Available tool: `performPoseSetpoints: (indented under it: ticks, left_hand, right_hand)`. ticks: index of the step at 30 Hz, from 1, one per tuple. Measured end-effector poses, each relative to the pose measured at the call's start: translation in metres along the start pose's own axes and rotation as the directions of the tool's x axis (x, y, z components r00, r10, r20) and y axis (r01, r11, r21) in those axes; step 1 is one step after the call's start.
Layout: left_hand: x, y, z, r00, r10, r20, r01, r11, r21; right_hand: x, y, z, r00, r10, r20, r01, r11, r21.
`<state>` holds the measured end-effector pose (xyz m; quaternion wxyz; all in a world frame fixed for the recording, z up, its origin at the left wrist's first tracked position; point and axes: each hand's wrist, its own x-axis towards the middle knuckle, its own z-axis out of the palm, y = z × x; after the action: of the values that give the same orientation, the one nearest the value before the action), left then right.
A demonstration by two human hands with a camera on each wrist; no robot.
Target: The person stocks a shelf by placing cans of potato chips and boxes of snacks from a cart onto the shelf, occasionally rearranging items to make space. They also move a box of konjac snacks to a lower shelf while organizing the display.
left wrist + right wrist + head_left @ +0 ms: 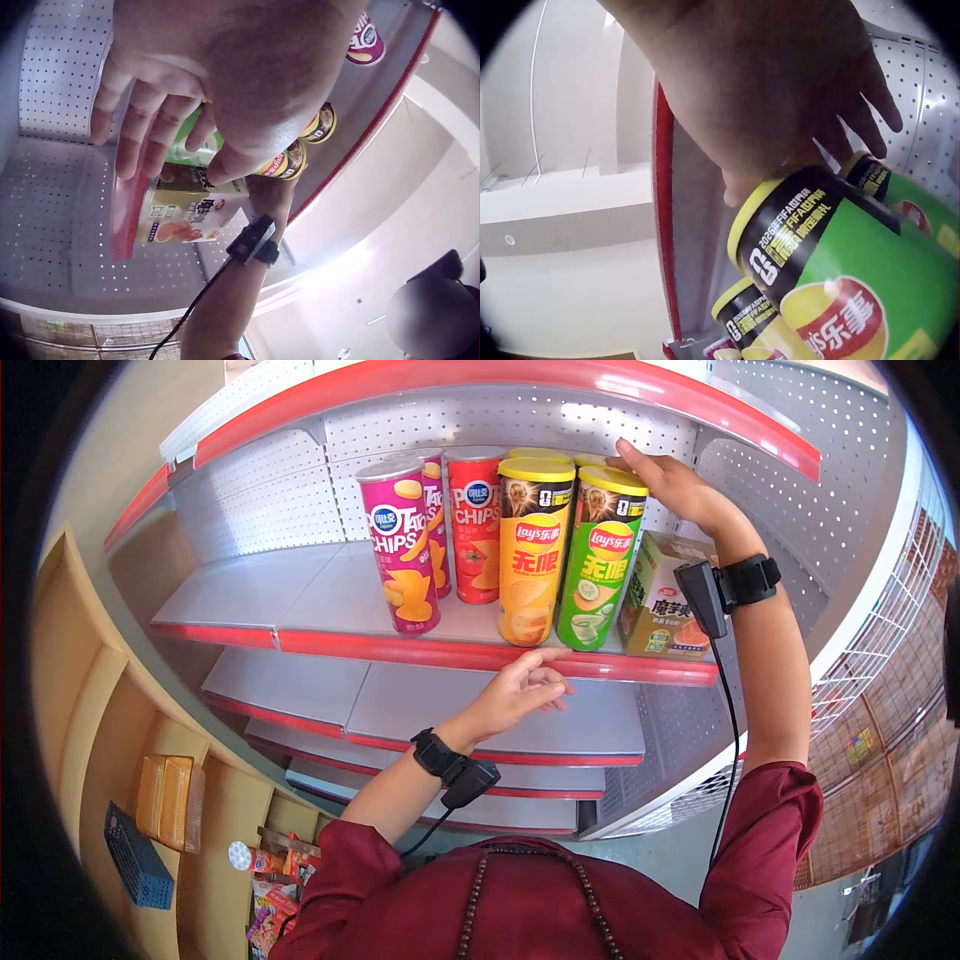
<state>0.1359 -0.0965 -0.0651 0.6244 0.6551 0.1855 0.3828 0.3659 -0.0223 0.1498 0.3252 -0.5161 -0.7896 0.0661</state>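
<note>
On the shelf, a green Lay's can point(600, 560) stands at the front beside an orange-yellow Lay's can point(537, 555). My right hand point(670, 485) is at the green can's upper right side, its thumb by the yellow lid; in the right wrist view the fingers of this hand point(772, 82) stretch towards a second green can point(911, 199) behind. Whether it touches the front can is unclear. My left hand point(520, 690) hovers at the shelf's front edge below the cans, fingers loosely bent and holding nothing. A box point(665, 600) stands right of the green can.
Purple point(405, 555) and red point(475, 530) chips cans stand to the left. A red-edged shelf point(560, 375) crosses above, and lower shelves point(490, 710) lie below. Wire mesh point(880, 630) flanks the right side. A blue basket point(137, 860) and packaged snacks sit at lower left.
</note>
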Motion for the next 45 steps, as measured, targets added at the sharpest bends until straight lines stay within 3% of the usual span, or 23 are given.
performPoseSetpoints:
  ticks: [4, 5, 7, 8, 10, 11, 12, 13, 14, 16, 17, 24, 32, 33, 35, 36, 38, 39, 41, 42, 44, 45]
  left_hand:
    - [-0.002, -0.003, -0.006, 1.0, 0.009, -0.005, -0.009, 1.0, 0.005]
    - [-0.002, -0.005, -0.012, 0.98, 0.134, -0.145, -0.129, 0.991, 0.038]
    - [0.001, -0.001, -0.017, 0.833, 0.365, -0.417, -0.317, 0.931, 0.181]
    - [0.006, 0.002, -0.019, 0.832, 0.362, -0.421, -0.313, 0.932, 0.182]
    - [0.018, 0.008, -0.023, 0.557, 0.723, -0.408, -0.395, 0.663, 0.636]
    - [0.025, 0.009, -0.027, 0.558, 0.72, -0.413, -0.389, 0.667, 0.636]
    - [0.032, 0.009, -0.03, 0.557, 0.773, -0.303, -0.289, 0.523, 0.802]
    - [0.035, 0.009, -0.03, 0.569, 0.802, -0.183, -0.183, 0.34, 0.922]
    - [0.036, 0.008, -0.027, 0.569, 0.802, -0.184, -0.179, 0.34, 0.923]
    - [0.037, 0.016, -0.017, 0.733, 0.597, -0.325, -0.009, 0.486, 0.874]
    - [0.038, 0.017, -0.016, 0.755, 0.563, -0.337, 0.016, 0.497, 0.867]
    - [0.041, 0.015, -0.017, 0.722, 0.616, -0.315, 0.03, 0.426, 0.904]
    - [0.039, 0.014, -0.017, 0.716, 0.636, -0.289, -0.017, 0.429, 0.903]
    - [0.036, 0.014, -0.017, 0.712, 0.637, -0.296, -0.011, 0.431, 0.902]
    - [0.026, 0.017, -0.016, 0.575, 0.8, -0.174, -0.038, 0.238, 0.97]
    - [0.014, 0.019, -0.015, 0.564, 0.806, -0.182, -0.028, 0.238, 0.971]
    - [-0.021, 0.018, -0.015, 0.531, 0.842, -0.094, -0.123, 0.187, 0.975]
    - [-0.037, 0.012, -0.017, 0.519, 0.847, -0.116, -0.093, 0.19, 0.977]
    - [-0.075, -0.001, -0.02, 0.621, 0.772, -0.131, -0.087, 0.235, 0.968]
    - [-0.095, -0.007, -0.023, 0.616, 0.767, -0.178, -0.033, 0.251, 0.967]
    - [-0.142, -0.022, -0.024, 0.703, 0.593, -0.392, 0.121, 0.443, 0.888]
    - [-0.165, -0.031, -0.031, 0.664, 0.646, -0.377, 0.163, 0.366, 0.916]
  right_hand:
    - [-0.004, -0.004, 0.0, 0.999, -0.009, 0.033, 0.008, 0.999, 0.044]
    - [-0.005, -0.005, -0.002, 0.998, 0.022, 0.053, -0.023, 1.0, 0.016]
    - [-0.007, -0.009, -0.003, 0.996, 0.054, 0.076, -0.053, 0.999, -0.009]
    - [-0.009, -0.011, -0.004, 0.996, 0.045, 0.079, -0.044, 0.999, -0.004]
    - [-0.013, -0.011, -0.001, 0.995, 0.037, 0.088, -0.038, 0.999, 0.005]
    - [-0.015, -0.01, 0.001, 0.997, -0.07, 0.042, 0.068, 0.996, 0.05]
    - [-0.018, -0.008, 0.003, 0.985, -0.173, -0.009, 0.173, 0.981, 0.09]
    - [-0.021, -0.008, 0.004, 0.985, -0.173, -0.005, 0.173, 0.98, 0.093]
    - [-0.024, -0.009, 0.005, 0.978, -0.206, 0.011, 0.206, 0.978, 0.009]
    - [-0.029, -0.011, 0.005, 0.961, -0.272, 0.046, 0.276, 0.948, -0.161]
    - [-0.031, -0.012, 0.008, 0.955, -0.294, 0.03, 0.296, 0.947, -0.127]
    - [-0.034, -0.019, 0.004, 0.969, -0.24, 0.057, 0.243, 0.968, -0.054]
    - [-0.033, -0.013, 0.006, 0.953, -0.3, 0.049, 0.303, 0.95, -0.078]
    - [-0.035, -0.012, 0.008, 0.941, -0.332, -0.059, 0.322, 0.937, -0.135]
    - [-0.039, -0.014, 0.009, 0.877, -0.413, -0.243, 0.375, 0.907, -0.191]
    - [-0.047, -0.022, 0.01, 0.873, -0.428, -0.236, 0.39, 0.901, -0.191]
    - [-0.067, -0.043, 0.02, 0.723, -0.511, -0.464, 0.385, 0.857, -0.344]
    - [-0.074, -0.048, 0.031, 0.677, -0.533, -0.508, 0.405, 0.846, -0.348]
    - [-0.092, -0.064, 0.061, 0.577, -0.593, -0.562, 0.469, 0.804, -0.366]
    - [-0.099, -0.067, 0.077, 0.547, -0.648, -0.529, 0.519, 0.759, -0.393]
    - [-0.111, -0.071, 0.121, 0.527, -0.699, -0.482, 0.61, 0.707, -0.358]
    - [-0.118, -0.075, 0.149, 0.513, -0.731, -0.45, 0.686, 0.664, -0.297]
